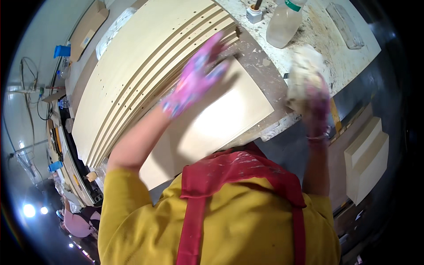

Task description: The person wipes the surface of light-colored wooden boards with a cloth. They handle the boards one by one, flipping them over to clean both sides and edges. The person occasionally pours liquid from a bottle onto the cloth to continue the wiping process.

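Note:
My left hand (196,79), in a pink and purple stained glove, hovers with fingers apart over the near end of a stepped stack of pale boards (145,62). Small dark holes run along the boards' edges. Below that hand, a smooth pale panel (247,95) lies in bright light, partly shaded by my arm. My right hand (318,101), gloved alike and smeared by motion, grips a crumpled off-white cloth (304,66) near the table's right part. Its fingers are partly hidden by the cloth.
On the paint-spotted worktable (327,39) stand a clear plastic bottle (284,26), a small white pot (254,15) with a dark handle in it, and a grey block (345,25). More pale boards (366,159) are at right. Another person (79,223) is far left.

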`<state>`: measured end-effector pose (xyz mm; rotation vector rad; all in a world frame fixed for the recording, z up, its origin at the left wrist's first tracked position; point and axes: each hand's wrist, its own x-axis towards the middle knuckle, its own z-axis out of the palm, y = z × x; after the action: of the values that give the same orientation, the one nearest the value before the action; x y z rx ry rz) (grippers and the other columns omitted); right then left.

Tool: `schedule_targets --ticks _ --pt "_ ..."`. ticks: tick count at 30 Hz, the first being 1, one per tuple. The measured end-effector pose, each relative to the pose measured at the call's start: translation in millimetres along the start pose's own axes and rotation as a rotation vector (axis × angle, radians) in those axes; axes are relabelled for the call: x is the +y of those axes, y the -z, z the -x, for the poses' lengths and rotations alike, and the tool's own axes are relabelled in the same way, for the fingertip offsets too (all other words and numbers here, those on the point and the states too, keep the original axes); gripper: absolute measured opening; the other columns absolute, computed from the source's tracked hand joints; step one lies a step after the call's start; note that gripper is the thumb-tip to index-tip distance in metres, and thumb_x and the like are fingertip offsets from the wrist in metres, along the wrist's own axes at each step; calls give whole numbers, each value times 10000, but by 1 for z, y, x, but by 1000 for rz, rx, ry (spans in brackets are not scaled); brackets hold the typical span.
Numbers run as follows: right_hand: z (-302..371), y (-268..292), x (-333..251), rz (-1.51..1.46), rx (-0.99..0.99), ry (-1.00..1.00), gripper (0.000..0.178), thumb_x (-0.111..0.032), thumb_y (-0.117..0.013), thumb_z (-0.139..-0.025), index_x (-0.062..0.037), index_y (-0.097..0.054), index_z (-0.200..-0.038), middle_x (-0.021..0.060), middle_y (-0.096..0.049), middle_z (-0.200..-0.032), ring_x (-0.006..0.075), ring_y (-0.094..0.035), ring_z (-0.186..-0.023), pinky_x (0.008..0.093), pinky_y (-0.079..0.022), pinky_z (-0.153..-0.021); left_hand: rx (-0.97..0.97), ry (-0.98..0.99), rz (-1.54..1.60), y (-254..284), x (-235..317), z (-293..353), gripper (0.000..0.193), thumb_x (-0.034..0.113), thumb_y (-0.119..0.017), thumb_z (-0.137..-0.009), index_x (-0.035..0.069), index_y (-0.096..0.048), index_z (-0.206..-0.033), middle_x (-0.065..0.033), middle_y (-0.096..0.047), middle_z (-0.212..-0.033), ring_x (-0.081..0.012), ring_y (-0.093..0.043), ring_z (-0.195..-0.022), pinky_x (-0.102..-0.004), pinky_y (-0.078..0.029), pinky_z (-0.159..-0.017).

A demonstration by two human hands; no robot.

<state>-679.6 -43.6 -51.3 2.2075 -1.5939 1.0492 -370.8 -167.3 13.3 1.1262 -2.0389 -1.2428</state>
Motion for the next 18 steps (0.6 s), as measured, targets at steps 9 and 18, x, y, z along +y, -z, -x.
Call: schedule_targets --ticks 9,18 --pt "-77 -163 -164 60 -690 261 200 -204 -570 -880 -102 -619 -1045 103 -644 -942 250 -654 -844 358 -539 -680 70 259 -1037 52 -103 326 539 109 -551 -760 61 -513 -1295 -160 -431 -1414 -373 -337 -1356 -518 -257 -1104" --pt "-92 -150 -187 144 -525 197 330 -201 -505 -908 -37 -523 -1193 140 -590 -1097 277 -620 -901 371 -505 -788 179 213 -889 56 -108 337 477 145 -516 -847 87 -506 -1320 -142 -428 -1433 -369 -327 -1365 -518 -234 -1108"
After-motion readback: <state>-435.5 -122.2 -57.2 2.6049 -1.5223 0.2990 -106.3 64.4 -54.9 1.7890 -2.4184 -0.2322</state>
